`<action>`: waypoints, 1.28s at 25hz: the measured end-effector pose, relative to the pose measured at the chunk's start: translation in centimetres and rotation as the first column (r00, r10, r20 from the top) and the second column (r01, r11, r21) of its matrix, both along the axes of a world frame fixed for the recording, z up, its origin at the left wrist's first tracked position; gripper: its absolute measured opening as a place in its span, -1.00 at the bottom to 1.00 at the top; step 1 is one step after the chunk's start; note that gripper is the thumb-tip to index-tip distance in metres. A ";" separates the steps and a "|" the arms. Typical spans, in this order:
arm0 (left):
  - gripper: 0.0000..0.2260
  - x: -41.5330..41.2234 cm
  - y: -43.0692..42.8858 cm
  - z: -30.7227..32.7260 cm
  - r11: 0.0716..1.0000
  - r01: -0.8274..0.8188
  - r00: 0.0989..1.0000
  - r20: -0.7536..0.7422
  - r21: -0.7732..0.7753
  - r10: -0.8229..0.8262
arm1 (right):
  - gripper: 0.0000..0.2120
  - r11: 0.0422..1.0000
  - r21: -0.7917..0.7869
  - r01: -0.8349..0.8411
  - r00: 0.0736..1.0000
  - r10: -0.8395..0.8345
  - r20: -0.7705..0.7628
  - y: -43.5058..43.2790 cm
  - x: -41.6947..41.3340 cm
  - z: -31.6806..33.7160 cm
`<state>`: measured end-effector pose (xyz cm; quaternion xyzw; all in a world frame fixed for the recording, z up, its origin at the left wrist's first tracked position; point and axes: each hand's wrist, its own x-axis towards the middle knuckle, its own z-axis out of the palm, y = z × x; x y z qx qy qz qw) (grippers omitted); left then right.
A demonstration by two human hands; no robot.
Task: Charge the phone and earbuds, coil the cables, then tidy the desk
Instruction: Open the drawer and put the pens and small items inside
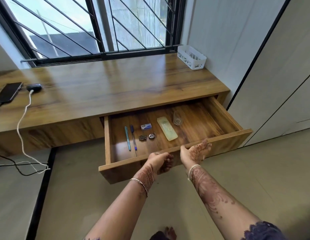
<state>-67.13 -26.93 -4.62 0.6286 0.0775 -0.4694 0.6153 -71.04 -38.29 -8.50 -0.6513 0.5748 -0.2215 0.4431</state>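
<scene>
Our left hand (160, 161) has its fingers curled in with nothing visible inside them, knuckles against the near face of the drawer (228, 138). Our right hand (196, 151) is just beside it to the right. Its palm is turned up and its fingers lie straight along the top edge of the front panel, holding nothing.

The drawer stands well out from under the tabletop (116, 87). Its front panel runs left to right, and its travel runs near to far. Both our hands are on the near side of that panel, a little right of its middle, so we judge the coming move to be a straight push away from us. With two hands side by side the push should be even.

Inside the drawer, the glass (177, 118) stands upright at the far right and could tip if we shove.

The phone (7, 92) and earbuds case (34, 87) lie well apart from us, at the far left of the tabletop. The white cable (23, 118) runs from the case down to the floor.
</scene>
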 end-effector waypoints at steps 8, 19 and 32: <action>-0.87 1.1 0.8 0.5 0.948 -0.296 0.912 -0.330 -0.114 0.245 | -0.29 0.941 0.334 0.047 0.972 -0.120 0.203 0.3 1.6 -0.1; -0.81 10.8 -4.3 0.2 0.848 -0.509 0.825 -0.366 -0.147 0.431 | -0.35 0.855 0.518 -0.042 0.933 -0.151 0.325 -4.4 11.7 1.9; -0.78 21.5 -11.3 0.2 0.638 -0.767 0.628 -0.290 -0.072 0.722 | -0.53 0.794 0.591 -0.143 0.935 -0.088 0.345 -9.5 24.0 2.2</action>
